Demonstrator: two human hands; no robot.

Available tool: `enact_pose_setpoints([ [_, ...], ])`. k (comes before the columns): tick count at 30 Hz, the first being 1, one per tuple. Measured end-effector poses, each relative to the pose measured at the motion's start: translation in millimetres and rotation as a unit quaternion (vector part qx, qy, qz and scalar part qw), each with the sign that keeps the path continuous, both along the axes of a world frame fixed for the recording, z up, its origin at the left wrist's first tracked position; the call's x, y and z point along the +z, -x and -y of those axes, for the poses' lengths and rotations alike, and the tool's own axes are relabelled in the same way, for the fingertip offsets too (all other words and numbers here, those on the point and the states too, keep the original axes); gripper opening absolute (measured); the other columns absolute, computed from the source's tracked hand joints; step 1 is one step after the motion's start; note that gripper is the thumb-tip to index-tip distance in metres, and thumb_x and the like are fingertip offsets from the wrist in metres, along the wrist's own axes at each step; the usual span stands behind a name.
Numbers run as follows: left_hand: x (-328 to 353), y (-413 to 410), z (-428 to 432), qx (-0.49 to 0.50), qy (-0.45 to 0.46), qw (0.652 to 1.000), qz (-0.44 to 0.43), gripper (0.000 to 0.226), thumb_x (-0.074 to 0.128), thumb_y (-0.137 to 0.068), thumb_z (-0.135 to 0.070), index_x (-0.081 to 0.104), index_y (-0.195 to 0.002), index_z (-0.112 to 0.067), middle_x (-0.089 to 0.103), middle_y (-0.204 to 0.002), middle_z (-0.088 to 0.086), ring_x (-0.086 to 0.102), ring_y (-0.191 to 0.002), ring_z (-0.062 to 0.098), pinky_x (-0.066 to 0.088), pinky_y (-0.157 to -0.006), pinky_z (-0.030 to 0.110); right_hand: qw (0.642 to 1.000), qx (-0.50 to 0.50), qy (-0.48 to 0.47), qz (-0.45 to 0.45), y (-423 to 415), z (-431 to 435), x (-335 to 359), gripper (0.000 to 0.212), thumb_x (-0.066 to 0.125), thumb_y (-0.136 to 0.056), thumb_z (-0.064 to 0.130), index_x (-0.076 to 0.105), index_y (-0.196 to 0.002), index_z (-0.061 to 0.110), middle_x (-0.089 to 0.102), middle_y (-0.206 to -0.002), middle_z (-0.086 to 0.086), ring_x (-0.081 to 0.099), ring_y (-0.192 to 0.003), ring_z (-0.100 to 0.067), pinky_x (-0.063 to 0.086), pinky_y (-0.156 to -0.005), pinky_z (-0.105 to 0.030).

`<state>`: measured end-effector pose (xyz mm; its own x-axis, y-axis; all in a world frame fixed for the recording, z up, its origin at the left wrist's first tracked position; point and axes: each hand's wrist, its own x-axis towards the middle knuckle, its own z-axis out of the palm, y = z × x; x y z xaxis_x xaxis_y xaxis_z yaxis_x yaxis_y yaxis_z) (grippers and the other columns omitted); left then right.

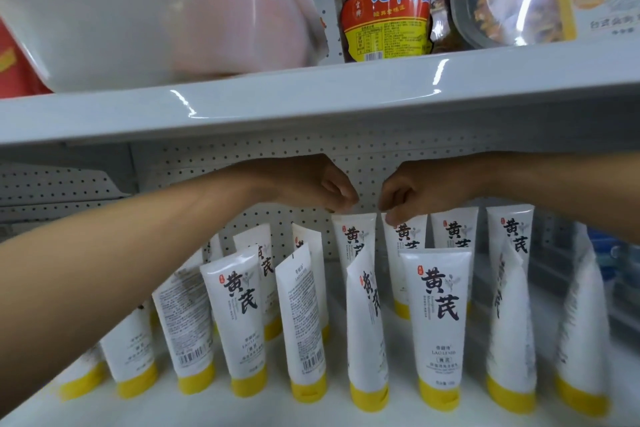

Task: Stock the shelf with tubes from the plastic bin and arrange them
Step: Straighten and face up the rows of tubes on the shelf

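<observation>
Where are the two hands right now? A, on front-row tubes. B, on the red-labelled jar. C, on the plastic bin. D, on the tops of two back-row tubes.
D: the left hand pinches the top of a centre back-row tube, and the right hand pinches the neighbouring tube.

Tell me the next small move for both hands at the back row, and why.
Probably let go. The left hand pinches the top edge of one back tube and the right hand its neighbour; both already stand upright, label forward, level with the row. The barcode-side front tube looks likelier to need turning.
</observation>
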<state>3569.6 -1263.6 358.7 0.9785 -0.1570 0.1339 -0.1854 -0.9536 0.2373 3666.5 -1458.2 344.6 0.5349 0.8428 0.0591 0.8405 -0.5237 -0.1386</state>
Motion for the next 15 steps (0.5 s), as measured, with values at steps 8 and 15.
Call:
enact_pose_setpoints([
  [8, -3, 28, -38, -0.005, -0.016, 0.992, -0.125, 0.036, 0.075, -0.081, -0.015, 0.068, -0.11, -0.036, 0.069, -0.113, -0.021, 0.059, -0.107, -0.01, 0.038, -0.089, 0.006, 1.0, 0.01, 0.014, -0.009, 15, -28, 5, 0.034, 0.065, -0.087, 0.039, 0.062, -0.117, 0.022, 0.065, -0.112, 0.011, 0.06, -0.097, 0.0, 0.048, -0.083, -0.015],
  [15, -22, 14, -35, -0.024, -0.013, 0.996, -0.08, 0.02, 0.079, -0.078, -0.02, 0.076, -0.097, -0.017, 0.076, -0.095, -0.007, 0.07, -0.087, 0.004, 0.054, -0.082, 0.016, 0.997, 0.026, 0.072, 0.033, 19, -57, -3, 0.022, 0.066, -0.087, 0.034, 0.069, -0.095, 0.014, 0.07, -0.094, 0.0, 0.064, -0.085, -0.014, 0.052, -0.074, -0.025],
])
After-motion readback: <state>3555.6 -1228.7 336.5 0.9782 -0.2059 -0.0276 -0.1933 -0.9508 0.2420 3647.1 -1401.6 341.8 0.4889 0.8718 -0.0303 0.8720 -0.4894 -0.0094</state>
